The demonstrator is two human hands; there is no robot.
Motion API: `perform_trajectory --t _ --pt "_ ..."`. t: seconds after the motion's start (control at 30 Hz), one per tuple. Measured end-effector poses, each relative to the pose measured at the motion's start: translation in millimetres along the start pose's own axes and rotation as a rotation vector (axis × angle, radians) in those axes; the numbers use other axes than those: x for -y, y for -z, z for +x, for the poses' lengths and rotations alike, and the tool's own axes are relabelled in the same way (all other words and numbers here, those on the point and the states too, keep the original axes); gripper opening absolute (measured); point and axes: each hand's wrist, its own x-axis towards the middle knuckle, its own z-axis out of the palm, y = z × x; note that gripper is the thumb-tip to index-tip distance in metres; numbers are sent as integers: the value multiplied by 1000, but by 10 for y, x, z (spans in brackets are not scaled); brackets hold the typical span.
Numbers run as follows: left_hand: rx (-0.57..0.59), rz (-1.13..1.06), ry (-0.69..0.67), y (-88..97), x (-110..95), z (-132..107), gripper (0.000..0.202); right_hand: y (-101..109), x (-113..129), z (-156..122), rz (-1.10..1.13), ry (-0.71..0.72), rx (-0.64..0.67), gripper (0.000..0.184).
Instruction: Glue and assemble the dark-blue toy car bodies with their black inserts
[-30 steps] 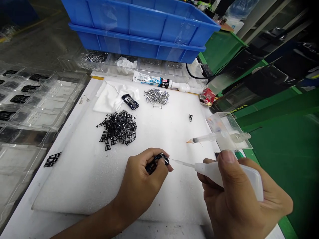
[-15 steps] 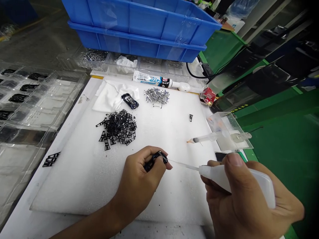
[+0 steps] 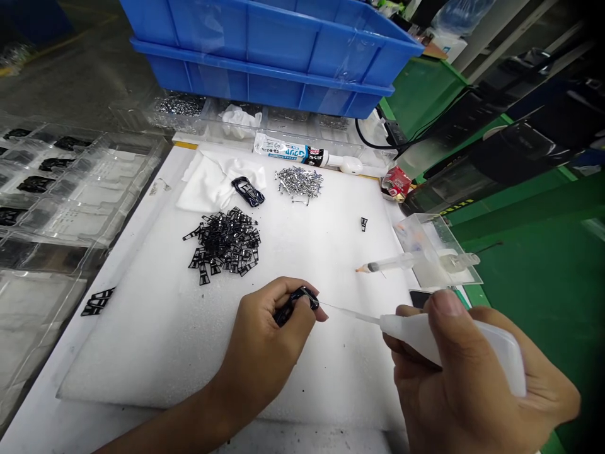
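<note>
Between the thumb and fingers of my left hand (image 3: 269,334) is a small dark toy car body (image 3: 308,294), partly hidden by the fingers. My right hand (image 3: 472,378) is wrapped round a white squeeze bottle (image 3: 411,333), thumb on top. Its thin nozzle tip (image 3: 350,311) points left and reaches close to the car body; whether it touches, I cannot tell. Beyond my left hand lies a pile of small black frame-like parts (image 3: 225,243). A second dark car body (image 3: 247,191) rests on a white cloth (image 3: 203,183), beside a heap of small shiny metal pieces (image 3: 299,183).
Stacked blue bins (image 3: 274,57) stand at the back, with a glue tube (image 3: 289,150) before them. On the right are an orange-tipped syringe (image 3: 387,262), a clear plastic holder (image 3: 428,236) and one loose black part (image 3: 363,224). Clear trays (image 3: 94,202) line the left.
The squeeze bottle and right hand sit very slightly further right, along with a small shift of the whole view. The left hand's hold on the car body is the same.
</note>
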Motion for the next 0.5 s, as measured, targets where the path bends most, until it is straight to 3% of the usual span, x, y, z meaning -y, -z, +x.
perform_trajectory --t 0.1,0.13,0.2,0.27,0.33,0.4,0.5 --pt "0 -20 19 0 -7 -1 15 53 98 134 129 -147 -31 37" --pt "2 -28 25 1 -9 -1 16 51 122 188 152 -172 21 35" --pt "15 -35 28 2 -11 0 17 -26 134 288 147 -181 248 27" --pt "37 -24 26 5 -14 3 19 -210 79 363 51 -79 525 29" --pt "78 4 29 10 -23 4 20 -459 -34 416 -179 135 712 34" --pt "113 37 31 14 -42 -3 20 -680 -162 439 -415 323 783 30" --pt "145 75 37 20 -77 -26 21 -759 -253 384 -555 413 848 28"
